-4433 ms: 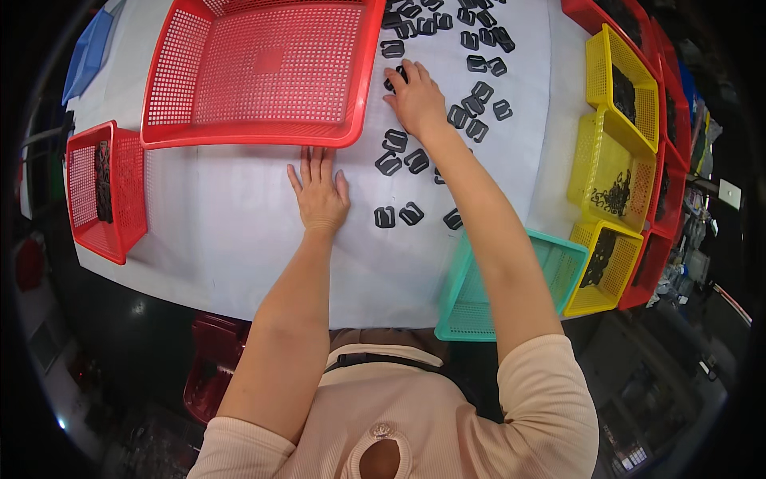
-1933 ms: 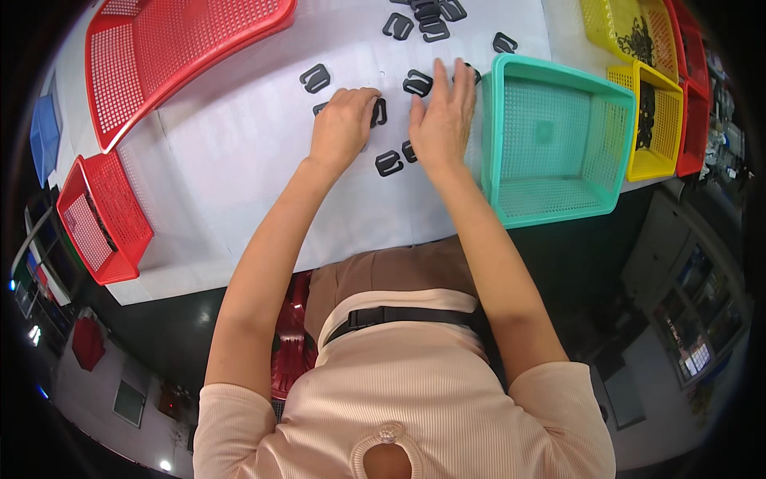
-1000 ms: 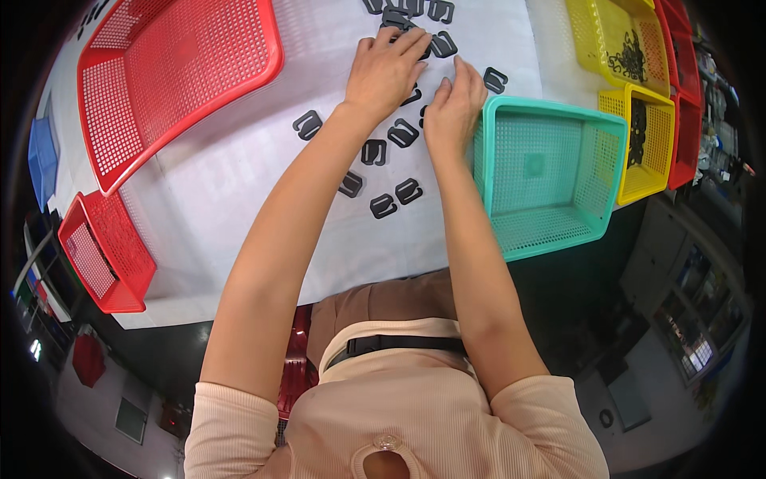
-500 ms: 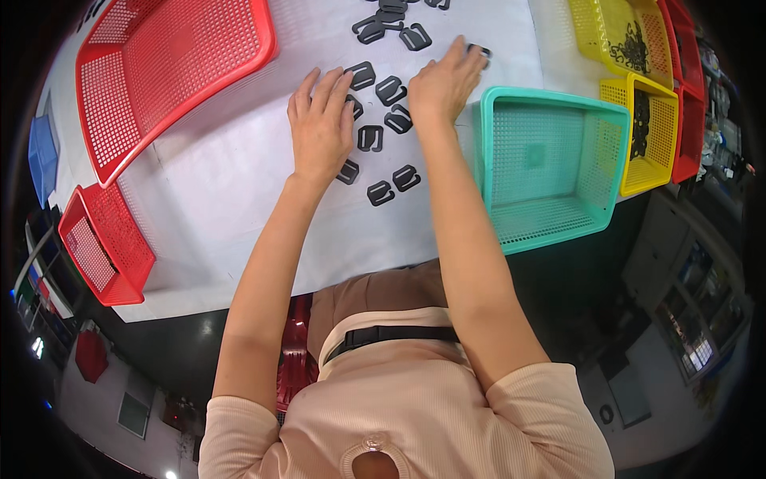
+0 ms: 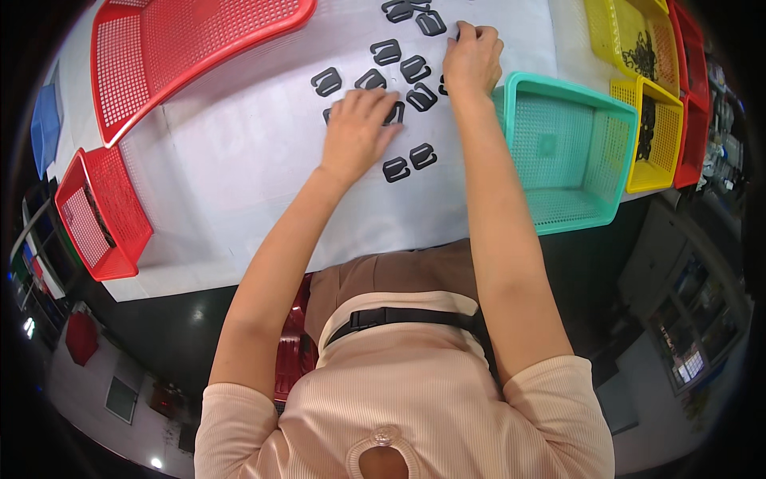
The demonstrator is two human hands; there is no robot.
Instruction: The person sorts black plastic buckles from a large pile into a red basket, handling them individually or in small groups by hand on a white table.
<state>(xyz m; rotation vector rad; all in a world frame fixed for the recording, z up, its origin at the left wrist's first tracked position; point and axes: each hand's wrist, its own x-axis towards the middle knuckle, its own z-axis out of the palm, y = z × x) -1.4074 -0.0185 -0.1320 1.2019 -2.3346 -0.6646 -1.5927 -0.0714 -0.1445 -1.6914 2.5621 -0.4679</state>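
Note:
Several flat black plastic buckles (image 5: 388,53) lie scattered on a white table (image 5: 239,184). My left hand (image 5: 357,132) rests palm down on the table, its fingers spread over a few buckles. Just below it lie two more buckles (image 5: 409,162). My right hand (image 5: 472,60) is further out, fingers curled over buckles beside the rim of a teal mesh basket (image 5: 562,152). Whether either hand grips a buckle is hidden under the fingers.
A large red mesh basket (image 5: 183,48) sits at the far left of the table and a small red one (image 5: 100,215) at the near left edge. Yellow baskets (image 5: 638,56) holding dark parts and red ones (image 5: 696,96) line the right side. A blue tray (image 5: 45,128) lies far left.
Both hands have slid back toward me and to the right across the buckles. The view has shifted slightly; the teal basket stays at the right.

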